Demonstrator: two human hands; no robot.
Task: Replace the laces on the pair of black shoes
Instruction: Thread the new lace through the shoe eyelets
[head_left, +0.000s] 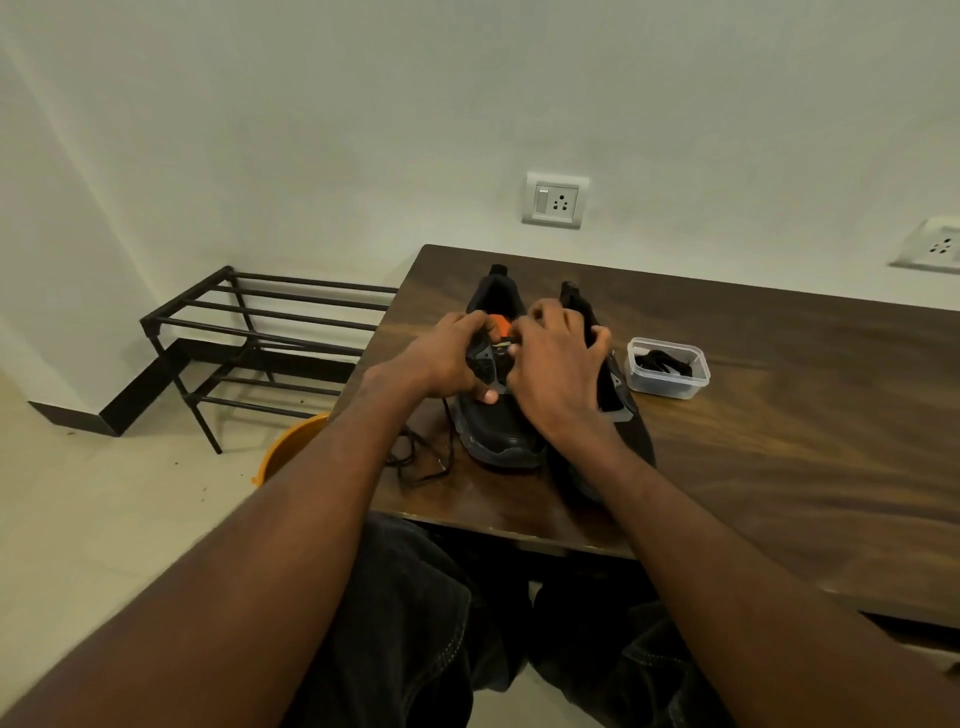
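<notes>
**Left shoe at its eyelets; right shoe and spare laces untouched**

The left shoe (496, 415) stands near the bench's (779, 441) left front corner, toe toward the person. The left hand (447, 358) curls round its upper, thumb pressed on the vamp. The right hand (558, 364) bends its fingers in at the eyelets by the orange tongue; whether they pinch a lace cannot be told. A loose black lace (415, 457) trails off the shoe toward the front edge. Judgement: the work is early, still on the first shoe.

The right shoe (613, 384) lies just beside it, largely behind the right hand. A clear container (667, 368) holding dark laces sits further right, unopened or lidless, unclear.
</notes>
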